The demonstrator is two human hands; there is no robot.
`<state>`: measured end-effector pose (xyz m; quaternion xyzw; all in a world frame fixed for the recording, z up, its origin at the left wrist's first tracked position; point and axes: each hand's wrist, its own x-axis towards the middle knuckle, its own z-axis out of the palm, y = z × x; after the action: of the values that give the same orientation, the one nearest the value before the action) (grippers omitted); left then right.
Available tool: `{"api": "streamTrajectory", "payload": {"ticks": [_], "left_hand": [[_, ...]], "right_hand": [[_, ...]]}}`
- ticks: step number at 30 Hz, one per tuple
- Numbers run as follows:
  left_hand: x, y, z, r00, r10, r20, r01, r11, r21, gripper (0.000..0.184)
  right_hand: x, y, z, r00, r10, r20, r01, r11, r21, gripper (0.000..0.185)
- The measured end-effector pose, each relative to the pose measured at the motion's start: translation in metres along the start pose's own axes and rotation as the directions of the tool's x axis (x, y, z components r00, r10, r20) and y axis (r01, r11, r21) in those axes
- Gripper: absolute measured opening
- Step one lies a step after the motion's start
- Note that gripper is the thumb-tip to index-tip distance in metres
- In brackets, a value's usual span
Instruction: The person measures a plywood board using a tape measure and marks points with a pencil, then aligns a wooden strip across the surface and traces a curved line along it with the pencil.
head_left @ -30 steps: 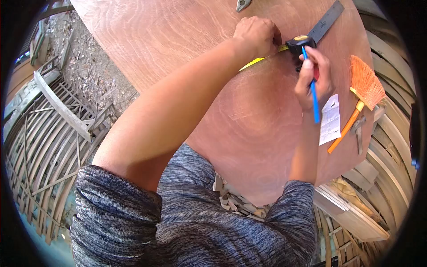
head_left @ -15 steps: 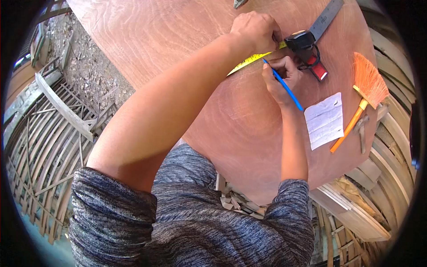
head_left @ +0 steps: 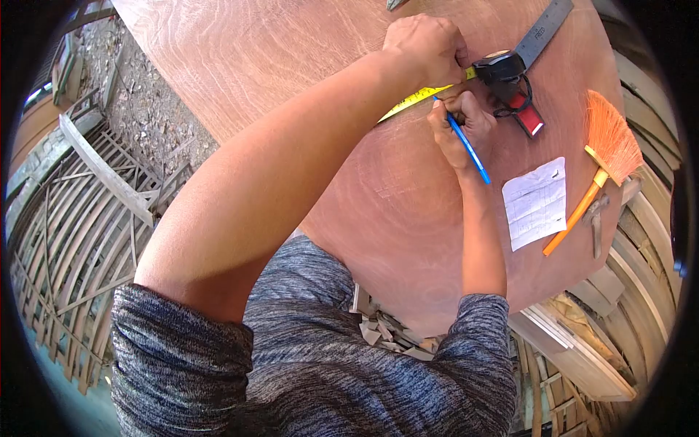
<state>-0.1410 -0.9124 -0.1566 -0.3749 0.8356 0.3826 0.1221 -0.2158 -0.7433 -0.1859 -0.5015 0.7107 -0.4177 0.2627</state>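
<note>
On a sheet of plywood (head_left: 364,211), a tape measure (head_left: 501,67) lies with its yellow blade (head_left: 419,98) pulled out to the left. My left hand (head_left: 429,47) is closed over the blade beside the case, fingers curled down; its fingertips are partly hidden. Just below, my right hand (head_left: 464,130) grips a blue pen (head_left: 470,149), whose tip touches or nearly touches the blade's lower edge. A metal ruler-like blade (head_left: 545,33) marked with letters extends beyond the tape case. A red piece (head_left: 528,120) and a black strap lie by the case.
A creased white paper (head_left: 535,204) lies right of my right forearm. Beyond it are an orange brush (head_left: 611,142) and a hammer-like tool (head_left: 597,222). Stacked wooden strips (head_left: 648,240) border the plywood on the right; slatted wood (head_left: 80,240) and littered ground (head_left: 160,102) lie left.
The pen has swung a little more upright in my right hand, its tip staying by the tape blade. My left hand keeps its place on the tape. The whole view has shifted slightly.
</note>
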Motion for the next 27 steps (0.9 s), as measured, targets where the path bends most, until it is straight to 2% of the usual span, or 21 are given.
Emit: {"api": "streamTrajectory", "payload": {"ticks": [7, 10, 19, 22, 27], "left_hand": [[0.0004, 0.0012, -0.0017, 1.0, -0.022, 0.019, 0.022, 1.0, 0.001, 0.028], [-0.0017, -0.0002, -0.0001, 0.999, 0.018, -0.039, -0.018, 1.0, -0.012, 0.027], [0.0004, -0.0042, 0.0028, 0.996, 0.056, -0.064, -0.058, 0.998, -0.033, 0.028], [0.0014, -0.002, 0.0004, 1.0, 0.015, 0.007, -0.015, 1.0, 0.008, 0.026], [0.0014, -0.0009, -0.0005, 1.0, 0.007, 0.007, -0.007, 1.0, 0.011, 0.025]], "right_hand": [[-0.0008, -0.0005, -0.001, 1.0, 0.011, 0.011, -0.011, 0.999, -0.03, 0.031], [0.0007, -0.0017, -0.0012, 1.0, -0.004, 0.01, 0.004, 0.999, -0.037, 0.031], [-0.0006, 0.0014, -0.0006, 1.0, -0.001, 0.005, 0.001, 0.999, -0.05, 0.033], [0.0, -0.0005, -0.0001, 1.0, 0.007, 0.001, -0.006, 0.999, -0.045, 0.033], [0.0004, 0.0013, 0.0002, 1.0, -0.006, 0.007, 0.006, 1.0, -0.021, 0.033]]}}
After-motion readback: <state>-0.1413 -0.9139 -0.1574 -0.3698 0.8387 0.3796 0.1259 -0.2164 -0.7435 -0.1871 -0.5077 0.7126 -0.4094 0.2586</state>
